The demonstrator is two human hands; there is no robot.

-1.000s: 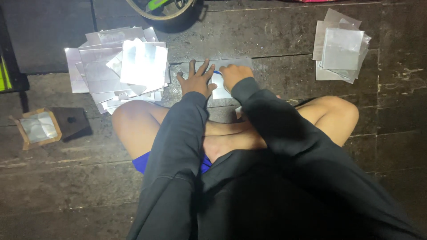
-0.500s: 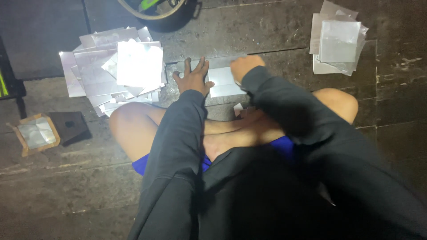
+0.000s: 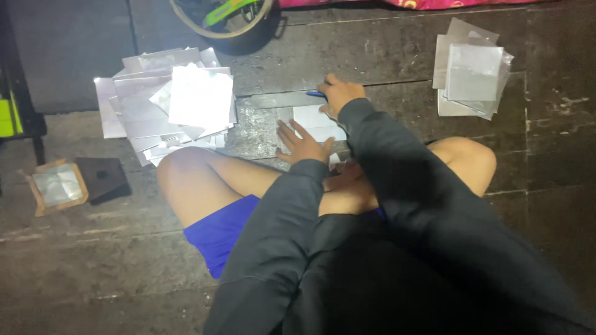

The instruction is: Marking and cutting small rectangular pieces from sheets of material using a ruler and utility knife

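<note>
Sitting cross-legged on a dark wooden floor (image 3: 385,56), with both hands out in front over a small white sheet (image 3: 310,118) lying flat just ahead of the knees. Left hand (image 3: 302,144) spread open, fingers splayed, palm pressing on the near edge of the sheet. Right hand (image 3: 338,94) farther out at the sheet's far edge, fingers curled around a thin blue pen (image 3: 315,94), tip pointing left; closed on it, though the exact grip hard to make out. Hands apart, one at each end of the sheet. To the left of the left hand, a loose big pile (image 3: 167,102) of shiny sheets, fanned and overlapping. Well off to the right of the right hand, a tidier small stack (image 3: 473,75) of similar sheets. Far left, a small brown tray (image 3: 57,185) with a clear square in it, beside a dark square (image 3: 102,177). Judging by the pose: holding the sheet steady for marking or writing, one piece at a time between the two heaps. Steady pressure from the left palm needed so the glossy sheet does not slide under the pen.
</note>
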